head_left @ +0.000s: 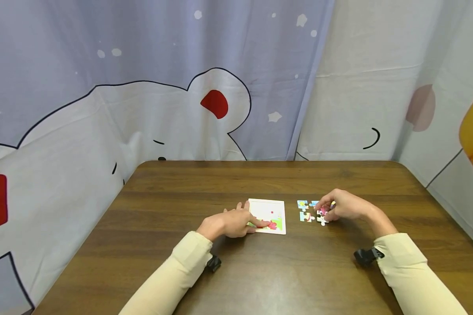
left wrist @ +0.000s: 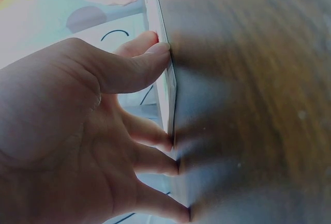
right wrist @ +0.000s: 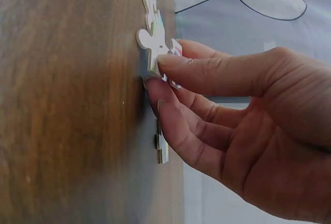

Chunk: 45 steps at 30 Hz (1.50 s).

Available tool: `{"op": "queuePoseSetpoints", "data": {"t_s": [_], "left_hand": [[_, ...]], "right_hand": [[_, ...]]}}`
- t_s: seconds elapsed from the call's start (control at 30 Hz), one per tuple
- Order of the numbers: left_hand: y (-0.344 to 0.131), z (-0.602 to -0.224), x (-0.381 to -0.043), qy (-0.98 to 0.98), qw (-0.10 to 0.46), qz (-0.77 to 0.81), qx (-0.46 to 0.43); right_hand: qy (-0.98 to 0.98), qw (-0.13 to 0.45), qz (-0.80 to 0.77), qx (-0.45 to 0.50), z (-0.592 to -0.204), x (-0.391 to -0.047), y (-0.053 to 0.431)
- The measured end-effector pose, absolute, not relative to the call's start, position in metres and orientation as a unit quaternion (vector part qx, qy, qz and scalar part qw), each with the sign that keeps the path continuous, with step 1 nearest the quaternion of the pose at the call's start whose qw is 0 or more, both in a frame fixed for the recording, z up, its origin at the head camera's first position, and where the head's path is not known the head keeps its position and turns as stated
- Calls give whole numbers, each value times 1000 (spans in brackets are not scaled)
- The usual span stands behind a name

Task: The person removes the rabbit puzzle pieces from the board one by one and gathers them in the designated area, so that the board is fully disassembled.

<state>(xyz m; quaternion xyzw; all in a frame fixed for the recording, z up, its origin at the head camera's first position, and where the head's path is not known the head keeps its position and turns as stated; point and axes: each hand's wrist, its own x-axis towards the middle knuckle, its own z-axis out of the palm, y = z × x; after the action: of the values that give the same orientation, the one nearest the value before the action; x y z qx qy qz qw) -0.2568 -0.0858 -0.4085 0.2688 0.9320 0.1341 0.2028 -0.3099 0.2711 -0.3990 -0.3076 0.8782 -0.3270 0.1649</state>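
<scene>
A white-bordered puzzle board with a pink and green picture lies on the table. My left hand rests at its left side, index finger stretched over the picture, thumb touching the near edge. In the left wrist view, the other fingers are spread, tips down on the table. To the board's right, my right hand pinches a jigsaw piece between thumb and fingers, tilted just above other pieces. Around it lie loose jigsaw pieces: a light-blue one and a pale one. Fingers partly hide the held piece.
The brown wooden table extends around both hands. A printed curtain hangs along its far edge and sides. Each wrist wears a black strapped device, on the left and on the right.
</scene>
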Motion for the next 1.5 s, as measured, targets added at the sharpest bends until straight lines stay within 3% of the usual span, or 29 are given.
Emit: {"op": "queuePoseSetpoints", "data": {"t_s": [0.67,1.5], "left_hand": [[-85,-409,-258,935,211,129,256],[-85,-409,-257,935,204,128,262]], "right_hand": [[900,163,-291,-279,-397,-304,260],[889,169,-293,-310,-399,-307,262]]}}
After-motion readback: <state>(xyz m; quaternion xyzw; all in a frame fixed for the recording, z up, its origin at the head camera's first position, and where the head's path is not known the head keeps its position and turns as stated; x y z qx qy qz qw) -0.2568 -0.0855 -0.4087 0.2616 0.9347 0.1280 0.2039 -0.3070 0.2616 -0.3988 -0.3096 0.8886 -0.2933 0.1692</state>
